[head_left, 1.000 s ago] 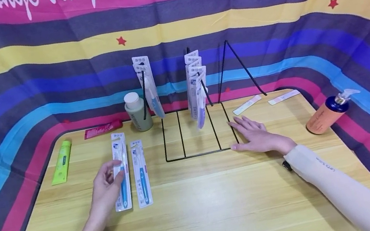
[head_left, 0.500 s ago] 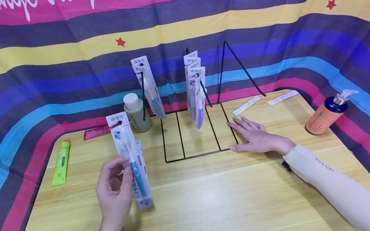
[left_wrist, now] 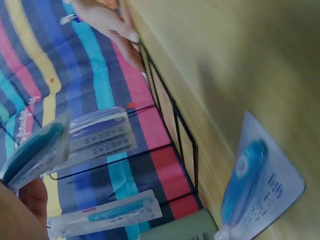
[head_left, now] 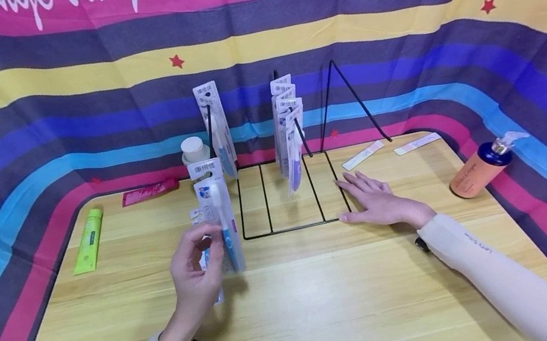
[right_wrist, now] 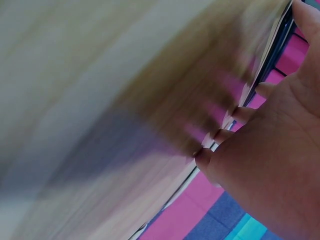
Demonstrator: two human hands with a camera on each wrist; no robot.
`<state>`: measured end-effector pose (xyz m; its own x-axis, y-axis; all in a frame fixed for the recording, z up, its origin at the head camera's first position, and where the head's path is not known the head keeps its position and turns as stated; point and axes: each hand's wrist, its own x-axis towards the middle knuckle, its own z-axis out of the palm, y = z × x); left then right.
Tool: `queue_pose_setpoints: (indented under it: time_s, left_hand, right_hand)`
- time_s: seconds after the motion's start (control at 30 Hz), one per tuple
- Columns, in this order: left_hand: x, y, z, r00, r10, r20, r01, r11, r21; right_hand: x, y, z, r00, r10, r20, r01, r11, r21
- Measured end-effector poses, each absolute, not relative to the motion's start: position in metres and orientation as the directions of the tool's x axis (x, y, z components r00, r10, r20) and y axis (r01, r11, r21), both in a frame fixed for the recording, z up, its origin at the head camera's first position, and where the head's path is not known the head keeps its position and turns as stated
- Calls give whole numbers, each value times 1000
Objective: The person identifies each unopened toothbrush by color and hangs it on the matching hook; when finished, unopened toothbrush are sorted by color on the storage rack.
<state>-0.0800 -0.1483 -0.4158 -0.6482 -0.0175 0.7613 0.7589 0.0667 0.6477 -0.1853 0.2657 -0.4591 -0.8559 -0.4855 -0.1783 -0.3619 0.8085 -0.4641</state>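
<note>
My left hand [head_left: 194, 268] pinches a packaged toothbrush [head_left: 227, 226] with a blue handle, held upright above the table, left of the black wire rack [head_left: 299, 228]. In the left wrist view the held toothbrush [left_wrist: 37, 150] shows at the left edge. Another packaged toothbrush [left_wrist: 255, 185] lies on the table, mostly hidden behind the left hand in the head view. Packaged toothbrushes hang on the rack's left hook [head_left: 221, 137] and several more on its middle hook [head_left: 292, 149]. My right hand [head_left: 379, 202] rests at the rack's right side, fingers spread, touching the base.
A green bottle with a white cap [head_left: 194, 149] stands behind the held toothbrush. Farther left lie a red tube [head_left: 149, 192] and a lime tube [head_left: 88, 242]. Two slim packets, one [head_left: 363, 155] nearer the rack, lie at the back right, with an orange pump bottle [head_left: 480, 170] beyond.
My left hand has lifted the toothbrush off the table and carried it right, past the other lying one, toward the rack. The right hand stays in place.
</note>
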Motion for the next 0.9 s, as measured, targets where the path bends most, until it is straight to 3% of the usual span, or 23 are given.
queue_pose_setpoints:
  time_s: [0.3,0.47,0.67,0.9]
  left_hand:
    - [-105,-143,-422,-693,2,721,717,113,688]
    - [-126,-148,-418,-713,74,698,697,192,691]
    - [-158,-158,-411,-783,144,605,622,185,761]
    - [-191,-162,-407,-863,120,490,505,179,844]
  right_hand:
    - [-185,266,-459,-853,-491,-175,-367,804,-467]
    - [-187,267,-461,-853,-493,-173,-371,805,-463]
    - [-187,266,-462,-851,-498,-168,-379,803,-461]
    - [-187,265,-463,-853,-494,-168,-376,806,-457]
